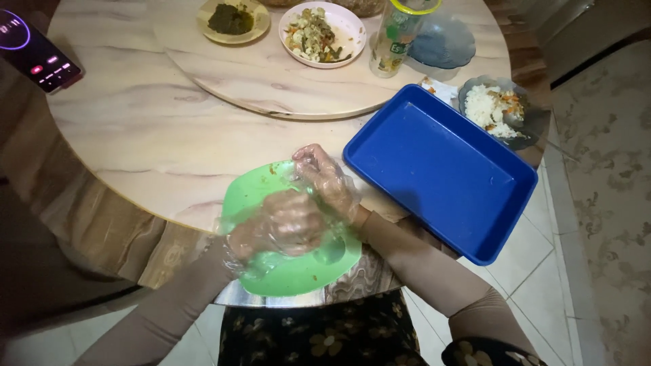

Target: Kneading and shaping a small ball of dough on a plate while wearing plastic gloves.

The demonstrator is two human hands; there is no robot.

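Observation:
Both my hands wear loose clear plastic gloves and are held over a green plate [308, 274] at the near edge of a round marble-look table [135, 129]. My left hand [274, 227] is curled into a fist above the plate's middle. Just behind it, my right hand [325, 179] also has its fingers closed, touching the left hand. Whether anything is pressed between them is hidden by the gloves. The plate has a few orange smears on it.
An empty blue rectangular tray [441, 169] lies right of the plate. A grey bowl of rice [498, 108] is beyond it. On the turntable [271, 81] stand a dish of dark greens [230, 19], a white plate of mixed food [320, 32] and a clear tumbler [397, 37]. A lit phone [34, 51] is far left.

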